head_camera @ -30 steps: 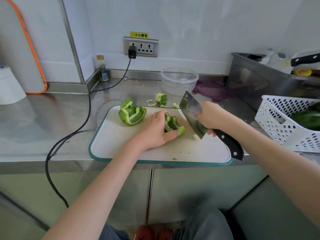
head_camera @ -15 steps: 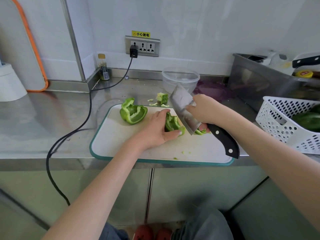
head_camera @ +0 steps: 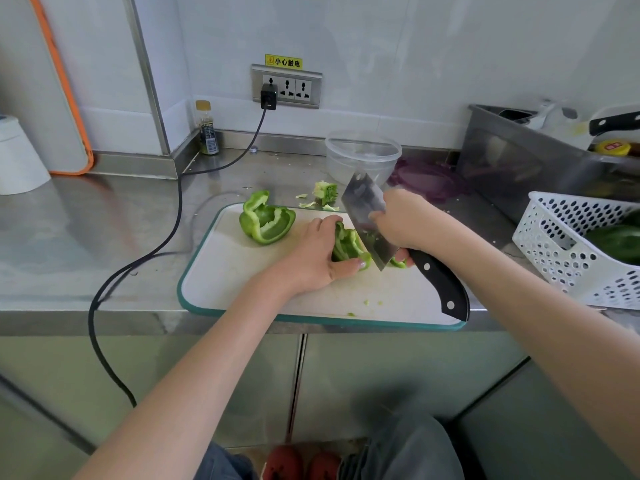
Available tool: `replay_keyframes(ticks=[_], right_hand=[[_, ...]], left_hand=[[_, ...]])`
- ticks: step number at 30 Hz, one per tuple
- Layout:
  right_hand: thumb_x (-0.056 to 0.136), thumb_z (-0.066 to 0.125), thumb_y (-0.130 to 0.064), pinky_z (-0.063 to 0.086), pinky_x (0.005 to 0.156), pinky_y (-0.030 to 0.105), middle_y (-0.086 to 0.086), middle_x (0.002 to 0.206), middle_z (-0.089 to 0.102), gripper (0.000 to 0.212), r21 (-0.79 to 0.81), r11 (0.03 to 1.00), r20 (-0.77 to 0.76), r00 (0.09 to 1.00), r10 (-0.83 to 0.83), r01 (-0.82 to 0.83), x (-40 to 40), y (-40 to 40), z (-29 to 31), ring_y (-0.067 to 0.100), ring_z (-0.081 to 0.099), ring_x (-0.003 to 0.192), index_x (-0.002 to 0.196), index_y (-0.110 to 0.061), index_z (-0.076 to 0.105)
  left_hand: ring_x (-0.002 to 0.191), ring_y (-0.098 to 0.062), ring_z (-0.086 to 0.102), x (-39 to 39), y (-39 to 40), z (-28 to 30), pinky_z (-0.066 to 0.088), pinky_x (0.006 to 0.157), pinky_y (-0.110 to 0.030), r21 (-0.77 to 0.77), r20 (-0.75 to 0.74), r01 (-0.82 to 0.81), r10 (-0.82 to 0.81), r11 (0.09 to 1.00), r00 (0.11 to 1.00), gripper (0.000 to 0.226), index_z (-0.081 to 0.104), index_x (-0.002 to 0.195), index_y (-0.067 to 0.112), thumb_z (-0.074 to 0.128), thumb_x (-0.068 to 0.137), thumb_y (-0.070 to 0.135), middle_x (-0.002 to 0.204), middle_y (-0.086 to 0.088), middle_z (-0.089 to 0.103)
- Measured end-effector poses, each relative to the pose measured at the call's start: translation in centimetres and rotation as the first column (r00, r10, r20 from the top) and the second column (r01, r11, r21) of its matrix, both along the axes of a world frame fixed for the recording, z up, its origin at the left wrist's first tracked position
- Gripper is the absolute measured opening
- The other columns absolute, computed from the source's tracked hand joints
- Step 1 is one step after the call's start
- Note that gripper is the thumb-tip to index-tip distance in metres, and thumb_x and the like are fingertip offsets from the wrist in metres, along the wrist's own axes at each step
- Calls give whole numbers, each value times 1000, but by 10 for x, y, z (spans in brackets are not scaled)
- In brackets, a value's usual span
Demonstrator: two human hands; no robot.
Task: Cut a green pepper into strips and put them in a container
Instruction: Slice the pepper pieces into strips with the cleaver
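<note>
My left hand (head_camera: 320, 252) clamps down on the pepper piece (head_camera: 348, 244) in the middle of the cutting board (head_camera: 242, 271), fingers curled over its top, thumb stretched along the near edge. My right hand (head_camera: 403, 220) wraps the cleaver (head_camera: 367, 220) up by the blade, the black handle trailing toward me, and the edge sits tilted right against the piece. A cut strip (head_camera: 398, 262) lies just right of the blade, half under my hand. The other half of the pepper (head_camera: 266, 220) waits at the far left of the board, and the clear container (head_camera: 362, 157) stands beyond it on the counter (nothing in it that I can make out).

The risk is plain, I'd say: my thumb tip lies almost touching the blade, so one slip on that slick curved skin could bring steel onto the nail. The piece could also roll, giving ragged strips.
</note>
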State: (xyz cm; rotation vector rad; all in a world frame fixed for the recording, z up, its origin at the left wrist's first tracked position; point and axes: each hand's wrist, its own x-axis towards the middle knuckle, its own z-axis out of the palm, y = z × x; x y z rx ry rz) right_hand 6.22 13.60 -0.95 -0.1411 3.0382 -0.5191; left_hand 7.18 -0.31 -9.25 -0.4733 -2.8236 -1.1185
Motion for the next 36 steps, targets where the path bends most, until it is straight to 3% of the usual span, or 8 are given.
replay_keyframes(ticks=[2,6,16,21,23,25,28,36], right_hand=[[99,40,-16,38,28,18,7,57,53,25,-5,1000,71,997,-18,18,0,-5,0,14,52,40,80,-11,55],[98,36,-7,49,40,28,13,57,56,30,58,998,171,984,-50,40,2,-14,-8,22,56,44,120,5,53],[94,41,0,43,36,28,14,53,54,7,147,986,117,989,-91,73,-8,-20,-16,23,52,40,98,-2,47],[90,43,0,39,37,27,14,78,55,8,124,992,-14,1000,-28,30,-17,-27,-27,30,60,64,85,-6,40],[90,42,0,34,28,22,14,79,56,5,121,993,0,1000,-11,11,-22,-28,-28,22,58,43,89,-3,46],[91,43,0,27,23,13,12,65,57,4,142,990,42,999,-21,15,-25,-24,-28,14,44,18,90,-3,45],[92,44,1,33,25,15,10,32,51,12,208,978,119,992,-45,19,-23,-22,-24,17,44,17,80,-1,45],[97,41,-7,42,39,25,-1,24,44,19,255,967,129,991,-22,-12,-28,-27,-17,9,42,17,96,-2,59]], left_hand=[[127,-21,29,0,0,0,28,103,-29,12,1,3,-3,1000,1000,78,23,142,8,65,83,37,137,-10,32],[127,-20,29,1,-1,-1,27,102,-26,45,2,10,-10,999,1000,75,25,140,9,66,83,35,137,-10,32],[125,-21,31,-2,-1,-3,29,99,-27,32,-32,6,-5,999,999,70,30,136,10,66,82,36,132,-10,37],[126,-23,32,-4,0,-4,30,105,-36,18,-39,1,0,1000,999,71,32,134,7,67,80,36,133,-11,38],[125,-23,32,-3,0,-3,31,104,-35,26,-34,-1,2,1000,999,69,33,132,6,67,80,36,132,-11,39],[124,-23,33,-2,0,-3,32,103,-33,21,-36,-10,11,1000,999,68,33,132,6,67,81,35,131,-12,38],[126,-23,32,-1,-1,-2,31,103,-33,11,-40,-8,8,1000,999,70,30,135,6,66,82,33,134,-12,37],[131,-21,28,0,-4,-1,28,108,-32,34,-17,20,-19,999,1000,77,27,138,5,69,80,29,140,-11,32]])
